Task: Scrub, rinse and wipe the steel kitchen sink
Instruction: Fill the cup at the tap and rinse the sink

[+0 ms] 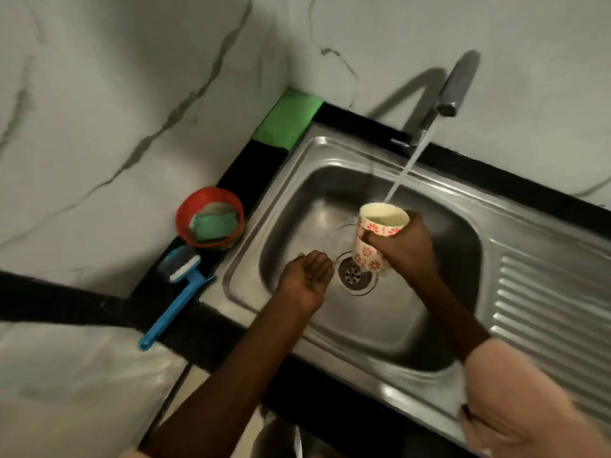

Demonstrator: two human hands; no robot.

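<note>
Left hand (pixel 305 279) hovers cupped and empty just beside the drain (pixel 355 276) of the steel sink (pixel 380 328), likely ready to spread water. Beyond the drain, right hand (pixel 401 247), fingers (pixel 375 238) wrapped round a flowered cup (pixel 373 239), fills it under the tap (pixel 454 84) stream. Left of the drain, on the worktop (pixel 228 328): blue brush (pixel 180 292), red bowl (pixel 210 218), green cloth (pixel 286 119). Nothing blocks the basin.

Dim, soft and slightly blurred; the tap (pixel 454 84) throws a forked shadow on the wall (pixel 363 44), and wide-angle edges bend.
</note>
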